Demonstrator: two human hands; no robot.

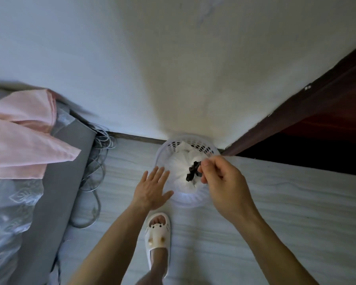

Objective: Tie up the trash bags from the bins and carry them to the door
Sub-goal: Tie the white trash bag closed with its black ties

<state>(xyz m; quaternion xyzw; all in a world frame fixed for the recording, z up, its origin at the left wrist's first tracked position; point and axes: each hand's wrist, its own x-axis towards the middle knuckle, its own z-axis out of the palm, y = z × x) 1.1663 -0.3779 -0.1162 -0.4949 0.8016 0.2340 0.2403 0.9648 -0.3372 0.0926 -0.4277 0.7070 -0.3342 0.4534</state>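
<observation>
The right hand (pixel 220 177) covers the near end of the dark ties (pixel 192 171) it pinches, so their knot cannot be made out. The white trash bag (pixel 178 169) hides its contents and the bottom of the perforated bin (pixel 195 145); the left hand (pixel 151 189) overlaps the bin's left rim. The pink cloth (pixel 23 136) and the bed (pixel 70 161) run off the left edge, both forearms off the bottom. Past the door frame (pixel 317 108) all is too dark to tell
</observation>
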